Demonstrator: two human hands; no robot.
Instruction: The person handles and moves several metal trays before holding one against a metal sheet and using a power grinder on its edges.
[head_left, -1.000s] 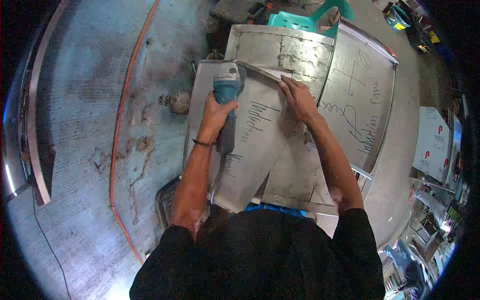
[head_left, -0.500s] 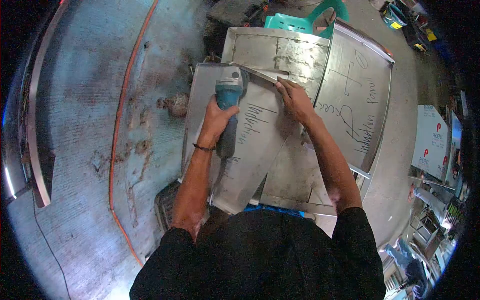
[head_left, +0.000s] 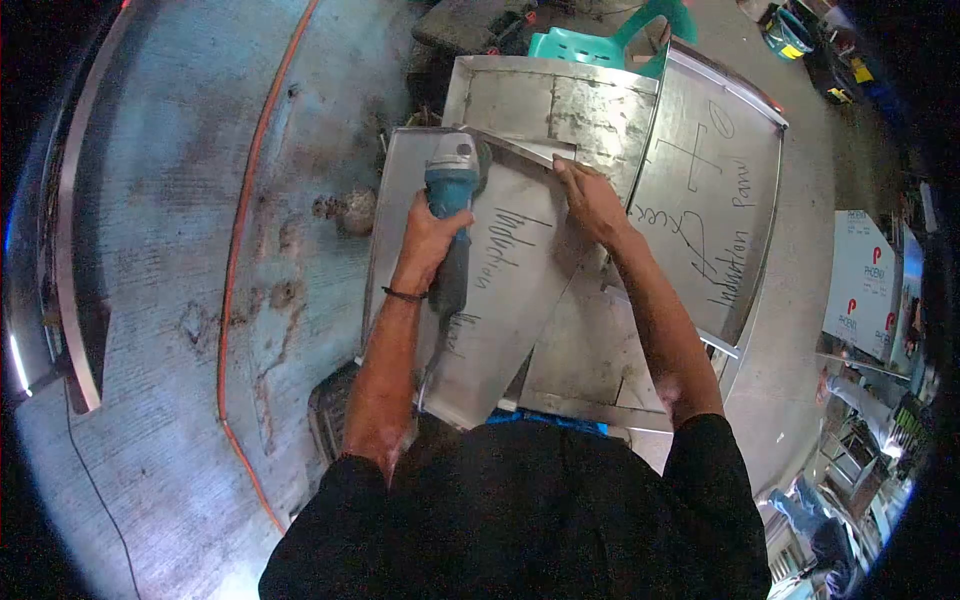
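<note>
My left hand (head_left: pixel 428 243) is wrapped round the body of a blue angle grinder (head_left: pixel 455 195). The grinder's metal head and disc lie at the raised far edge of a sheet-metal panel (head_left: pixel 510 290) marked with handwriting. Pinched at the right end of that same edge, my right hand (head_left: pixel 590 200) has its thumb and fingers on the metal lip. The panel rests at an angle over other metal sheets. How the disc meets the edge is hard to make out.
A second marked panel (head_left: pixel 710 190) lies on the right, beside a bare metal sheet (head_left: pixel 605 105). Behind them stands a green plastic chair (head_left: pixel 590 45). An orange hose (head_left: pixel 236 240) runs along the floor at left. Boards (head_left: pixel 862 285) stand at far right.
The grinder and my left hand have shifted slightly to the left along the panel's far edge. My right hand keeps nearly the same place on the lip.
</note>
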